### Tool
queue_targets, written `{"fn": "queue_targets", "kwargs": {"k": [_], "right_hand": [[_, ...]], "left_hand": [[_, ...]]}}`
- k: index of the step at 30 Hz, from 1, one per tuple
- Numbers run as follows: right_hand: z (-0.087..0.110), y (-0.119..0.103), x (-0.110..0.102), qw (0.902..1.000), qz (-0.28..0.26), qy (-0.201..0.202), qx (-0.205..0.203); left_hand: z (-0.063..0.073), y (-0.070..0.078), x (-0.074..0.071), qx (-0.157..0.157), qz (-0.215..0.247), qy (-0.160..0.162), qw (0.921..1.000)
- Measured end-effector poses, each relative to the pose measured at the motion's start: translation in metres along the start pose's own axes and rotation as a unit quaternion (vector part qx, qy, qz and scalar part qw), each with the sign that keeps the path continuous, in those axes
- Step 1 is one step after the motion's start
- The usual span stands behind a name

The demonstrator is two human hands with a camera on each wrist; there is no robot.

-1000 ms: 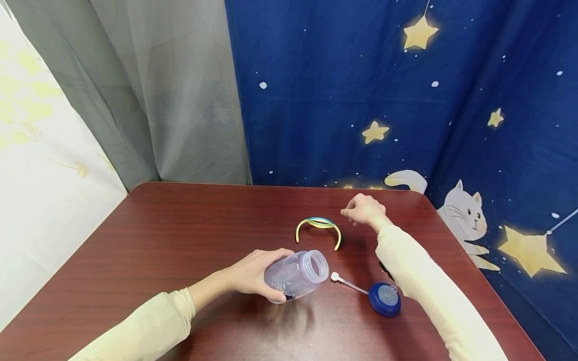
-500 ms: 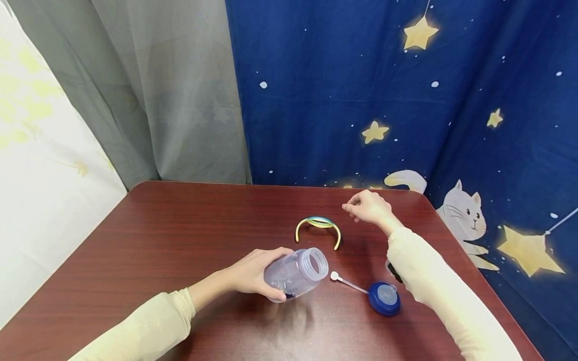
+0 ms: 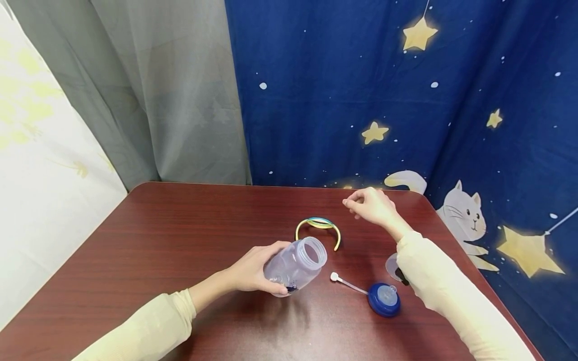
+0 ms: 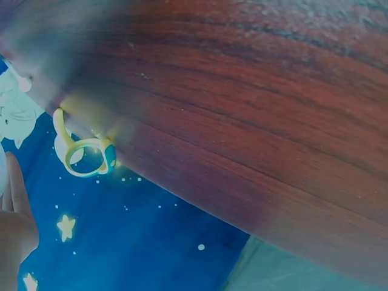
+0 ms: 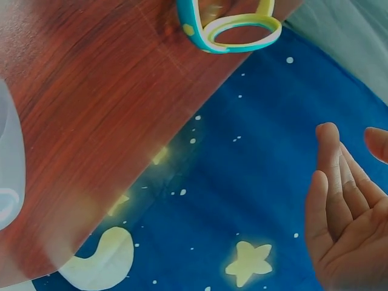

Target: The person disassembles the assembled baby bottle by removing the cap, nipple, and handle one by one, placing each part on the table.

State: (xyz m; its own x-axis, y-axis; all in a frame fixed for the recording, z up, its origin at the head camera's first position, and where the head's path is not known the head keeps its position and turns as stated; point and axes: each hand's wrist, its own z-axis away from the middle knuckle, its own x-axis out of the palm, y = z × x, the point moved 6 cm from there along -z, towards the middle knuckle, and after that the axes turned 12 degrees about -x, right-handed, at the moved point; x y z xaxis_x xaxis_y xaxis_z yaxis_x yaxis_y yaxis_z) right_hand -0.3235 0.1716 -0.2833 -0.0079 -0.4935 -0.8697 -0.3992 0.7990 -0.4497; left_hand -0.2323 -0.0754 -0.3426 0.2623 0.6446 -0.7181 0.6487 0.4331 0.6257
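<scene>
My left hand (image 3: 255, 271) grips a translucent, wide-mouthed baby bottle (image 3: 293, 265) around its body. The bottle tilts, its threaded mouth facing up and to the right. Only a sliver of it shows beside the left hand (image 4: 15, 224) in the left wrist view. Over the far right of the table, my right hand (image 3: 371, 205) is raised with relaxed fingers and holds nothing; the right wrist view shows its fingers (image 5: 339, 188) loosely bent. Between the hands, farther back, lies a yellow and teal bottle handle (image 3: 319, 223), which also appears at the top of the right wrist view.
A blue collar with a clear nipple (image 3: 384, 300) lies at the right, its thin straw ending in a white weight (image 3: 334, 277). Beside the right sleeve sits a clear dome cover (image 3: 392, 266), partly hidden. A starry blue curtain (image 3: 316, 100) hangs behind the reddish-brown table (image 3: 203, 220).
The bottle has tipped more upright in the left hand, its mouth rising. My right hand has shifted slightly up and right, its forearm moving right and uncovering more of the clear cover.
</scene>
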Motion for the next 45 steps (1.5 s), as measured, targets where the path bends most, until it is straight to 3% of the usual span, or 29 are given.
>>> {"fn": "queue_targets", "kwargs": {"k": [7,14,18,23,32,41,45], "right_hand": [[0.008,-0.009,-0.007,0.9994,-0.025,0.019,-0.013],[0.019,-0.014,-0.014,0.9966,-0.056,0.048,-0.039],[0.026,-0.019,-0.016,0.993,-0.079,0.064,-0.06],[0.037,-0.023,-0.015,0.9885,-0.112,0.07,-0.073],[0.05,-0.028,-0.008,0.9827,-0.143,0.082,-0.085],[0.06,-0.033,0.006,0.9825,-0.144,0.079,-0.087],[0.062,-0.034,0.009,0.9828,-0.146,0.077,-0.083]], "left_hand": [[-0.001,0.006,-0.005,0.002,0.03,0.017,0.9994],[0.0,0.043,-0.02,0.025,0.054,0.027,0.9978],[-0.001,0.048,-0.021,0.023,0.053,0.03,0.9979],[-0.002,0.044,-0.018,0.023,0.058,0.032,0.9975],[-0.004,0.008,0.0,0.006,0.068,0.024,0.9974],[-0.003,0.005,0.006,0.003,0.072,0.016,0.9973],[-0.002,0.023,0.0,0.005,0.068,0.01,0.9976]]}}
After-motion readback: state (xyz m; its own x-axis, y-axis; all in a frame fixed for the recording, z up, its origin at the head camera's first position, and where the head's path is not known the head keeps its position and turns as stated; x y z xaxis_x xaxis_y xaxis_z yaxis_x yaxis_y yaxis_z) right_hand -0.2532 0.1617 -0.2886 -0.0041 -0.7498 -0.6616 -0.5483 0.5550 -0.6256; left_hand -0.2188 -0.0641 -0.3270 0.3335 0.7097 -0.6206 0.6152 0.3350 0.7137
